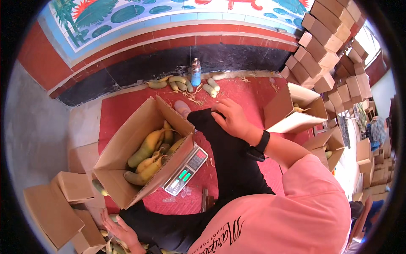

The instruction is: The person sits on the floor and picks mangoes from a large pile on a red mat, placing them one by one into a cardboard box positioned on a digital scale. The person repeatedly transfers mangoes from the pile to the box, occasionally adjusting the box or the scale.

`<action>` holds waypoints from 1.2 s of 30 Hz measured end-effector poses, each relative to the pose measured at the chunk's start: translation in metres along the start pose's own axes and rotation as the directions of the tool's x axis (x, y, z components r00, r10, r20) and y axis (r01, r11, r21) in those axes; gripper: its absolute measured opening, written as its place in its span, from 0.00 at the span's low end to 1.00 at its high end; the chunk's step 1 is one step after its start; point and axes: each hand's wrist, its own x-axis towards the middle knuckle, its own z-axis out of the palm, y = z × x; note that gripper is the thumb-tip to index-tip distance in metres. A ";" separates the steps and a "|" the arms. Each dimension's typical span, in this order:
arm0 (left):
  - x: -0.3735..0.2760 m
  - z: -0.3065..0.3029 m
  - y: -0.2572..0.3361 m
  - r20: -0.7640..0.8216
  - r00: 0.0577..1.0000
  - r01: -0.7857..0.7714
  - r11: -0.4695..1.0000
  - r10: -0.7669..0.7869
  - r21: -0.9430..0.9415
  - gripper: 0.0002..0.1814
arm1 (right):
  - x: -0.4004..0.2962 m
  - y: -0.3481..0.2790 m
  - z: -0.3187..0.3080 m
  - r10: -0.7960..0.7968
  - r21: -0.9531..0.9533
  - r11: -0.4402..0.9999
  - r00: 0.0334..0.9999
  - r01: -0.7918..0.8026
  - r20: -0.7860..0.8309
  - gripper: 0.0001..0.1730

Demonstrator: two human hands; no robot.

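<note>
My right hand [230, 116] rests on my right knee, fingers slightly bent and holding nothing. At the lower left is my left hand [122, 230], its fingers spread beside a green root vegetable [114, 217]; whether they touch is not clear. Between my legs an open cardboard box [123, 146] holds several long green-and-yellow root vegetables [147, 152] with thin tails, radish-like in shape. The box sits tilted in view by a digital scale [185, 170] with a lit green display; its platform is hidden.
More roots [180, 84] and a bottle with blue liquid [196, 73] stand along the wall. Open boxes with roots are at right [279, 111] and beyond [339, 149]. Cardboard boxes [52, 216] lie at lower left; others are stacked upper right [317, 54]. People are at far right.
</note>
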 end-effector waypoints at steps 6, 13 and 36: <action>-0.003 0.004 -0.005 0.009 0.999 0.044 0.999 -0.044 -0.024 0.25 | -0.002 -0.001 0.001 0.020 -0.021 1.000 1.000 -0.019 0.013 0.08; -0.005 0.003 -0.007 0.016 0.999 0.049 0.999 -0.048 -0.024 0.25 | 0.001 -0.005 0.003 -0.013 -0.022 1.000 1.000 0.013 -0.005 0.07; -0.004 0.002 -0.006 0.025 0.999 0.024 0.996 -0.022 -0.087 0.21 | -0.003 -0.002 0.006 -0.007 -0.047 0.999 1.000 0.005 -0.023 0.06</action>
